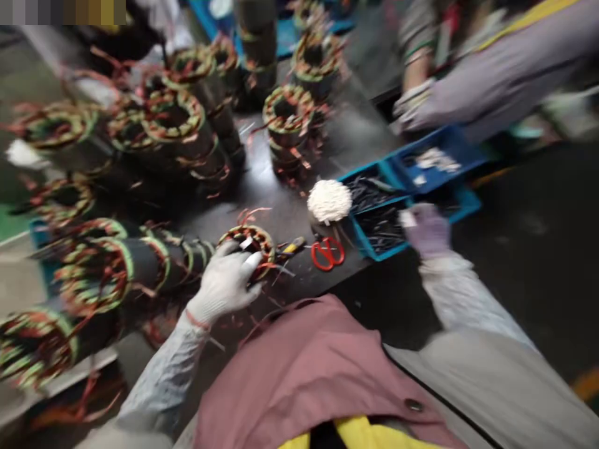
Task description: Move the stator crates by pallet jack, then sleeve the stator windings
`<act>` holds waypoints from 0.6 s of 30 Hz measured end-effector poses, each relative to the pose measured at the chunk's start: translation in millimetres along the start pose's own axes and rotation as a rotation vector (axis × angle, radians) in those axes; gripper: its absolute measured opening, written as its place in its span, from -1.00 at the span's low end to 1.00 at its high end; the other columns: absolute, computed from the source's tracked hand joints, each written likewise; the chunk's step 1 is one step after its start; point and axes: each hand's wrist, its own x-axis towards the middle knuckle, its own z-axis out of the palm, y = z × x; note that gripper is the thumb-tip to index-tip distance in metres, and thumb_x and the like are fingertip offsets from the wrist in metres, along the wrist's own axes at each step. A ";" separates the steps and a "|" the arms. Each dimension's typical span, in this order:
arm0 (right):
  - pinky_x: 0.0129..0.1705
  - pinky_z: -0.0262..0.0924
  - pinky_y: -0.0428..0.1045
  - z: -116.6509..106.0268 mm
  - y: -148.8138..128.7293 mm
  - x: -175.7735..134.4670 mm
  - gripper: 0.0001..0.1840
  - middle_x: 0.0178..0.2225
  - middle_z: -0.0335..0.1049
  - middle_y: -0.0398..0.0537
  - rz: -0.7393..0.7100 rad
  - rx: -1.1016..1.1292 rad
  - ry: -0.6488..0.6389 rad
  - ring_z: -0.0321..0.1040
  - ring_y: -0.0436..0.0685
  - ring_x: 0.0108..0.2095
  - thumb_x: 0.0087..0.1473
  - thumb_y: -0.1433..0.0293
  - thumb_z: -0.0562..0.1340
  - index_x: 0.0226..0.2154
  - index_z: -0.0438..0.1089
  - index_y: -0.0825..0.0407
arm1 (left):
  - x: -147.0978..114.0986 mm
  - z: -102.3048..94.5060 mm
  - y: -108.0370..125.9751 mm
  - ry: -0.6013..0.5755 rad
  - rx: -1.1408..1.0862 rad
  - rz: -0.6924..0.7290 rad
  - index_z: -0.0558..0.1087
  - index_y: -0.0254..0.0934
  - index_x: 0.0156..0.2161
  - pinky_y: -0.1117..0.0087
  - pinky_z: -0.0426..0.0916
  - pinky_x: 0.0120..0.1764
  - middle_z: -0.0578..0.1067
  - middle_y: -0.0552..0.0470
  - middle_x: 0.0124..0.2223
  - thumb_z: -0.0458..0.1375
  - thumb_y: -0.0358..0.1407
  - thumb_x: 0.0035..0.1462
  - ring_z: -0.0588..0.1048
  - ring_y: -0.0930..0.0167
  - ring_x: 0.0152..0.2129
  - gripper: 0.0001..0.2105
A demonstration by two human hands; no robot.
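Note:
My left hand (227, 277), in a white knit glove, is curled over the rim of a motor stator (267, 240) standing on the table, its fingers spread around the windings. Copper-coloured wires stick out of this stator, and a small white piece (246, 242) shows near my fingertips. My right hand (427, 229), in a purplish glove, is at the right edge of a blue bin (381, 254) holding dark strips. Its fingers look drawn together, with something pale at the tips; blur hides what it is. Red-handled scissors (328, 254) and a yellow-and-black tool (294, 247) lie between my hands.
A round bundle of white cord (329, 201) sits beside the bins. Another blue bin (440, 159) holds white pieces. Stacked stators (175, 118) crowd the left and back; more lie sideways (98, 274) at left. A co-worker's gloved hand (414, 103) is across the table (360, 134).

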 end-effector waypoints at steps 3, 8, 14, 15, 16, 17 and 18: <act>-0.58 0.12 -0.11 45.7 -5.6 -15.2 -0.79 -0.53 0.45 -0.03 0.152 0.308 0.063 0.27 -0.04 -0.62 0.10 0.21 0.25 -0.38 0.48 0.00 | 0.2 2.7 -1.3 -0.064 -0.029 -0.032 0.47 -0.25 -0.06 0.02 0.26 0.10 0.59 -0.09 -0.28 0.12 -0.21 0.02 0.55 0.19 -0.26 -0.65; -0.70 0.00 -0.15 151.4 -40.3 -27.8 -0.50 -0.68 0.26 -0.21 0.444 0.665 -0.366 0.12 -0.10 -0.70 -0.27 -0.02 0.39 -0.54 0.40 0.09 | -4.3 -2.6 2.1 -0.080 0.015 -0.020 0.47 -0.31 -0.06 0.08 0.24 0.12 0.58 -0.10 -0.29 0.10 -0.19 0.06 0.54 0.19 -0.23 -0.63; -0.61 0.11 -0.15 165.8 -47.0 7.2 -0.55 -0.59 0.36 -0.16 0.443 0.722 -0.448 0.18 -0.08 -0.61 -0.29 0.14 0.44 -0.39 0.51 0.14 | -3.6 -2.8 2.8 -0.096 0.000 -0.029 0.47 -0.27 -0.03 0.10 0.21 0.14 0.58 -0.08 -0.26 0.07 -0.18 0.10 0.53 0.19 -0.15 -0.64; -0.55 0.19 -0.12 162.0 -48.2 10.1 -0.62 -0.53 0.42 -0.11 0.378 0.657 -0.457 0.24 -0.05 -0.57 -0.24 0.19 0.42 -0.38 0.53 0.13 | -3.5 -2.7 2.9 -0.100 -0.005 -0.032 0.47 -0.27 -0.02 0.10 0.21 0.14 0.58 -0.08 -0.28 0.07 -0.19 0.10 0.53 0.20 -0.17 -0.63; -0.47 0.26 -0.09 158.4 -49.9 12.3 -0.69 -0.47 0.46 -0.06 0.293 0.575 -0.451 0.30 -0.01 -0.51 -0.19 0.24 0.40 -0.38 0.55 0.11 | -3.4 -2.6 2.9 -0.099 -0.010 -0.031 0.46 -0.27 -0.01 0.11 0.21 0.14 0.58 -0.08 -0.28 0.07 -0.20 0.10 0.53 0.22 -0.19 -0.63; -0.36 0.31 -0.05 155.5 -52.3 14.1 -0.76 -0.41 0.50 -0.02 0.192 0.483 -0.435 0.36 0.03 -0.43 -0.15 0.30 0.37 -0.37 0.57 0.09 | -3.3 -2.5 3.0 -0.095 -0.015 -0.028 0.46 -0.27 0.00 0.11 0.21 0.14 0.57 -0.07 -0.29 0.07 -0.20 0.10 0.53 0.23 -0.21 -0.62; -0.25 0.34 -0.01 153.4 -54.9 15.7 -0.81 -0.36 0.52 0.00 0.091 0.390 -0.414 0.40 0.07 -0.35 -0.11 0.36 0.35 -0.37 0.59 0.07 | -3.3 -2.5 3.0 -0.088 -0.022 -0.021 0.46 -0.27 0.01 0.11 0.21 0.14 0.57 -0.07 -0.29 0.07 -0.21 0.10 0.53 0.24 -0.23 -0.62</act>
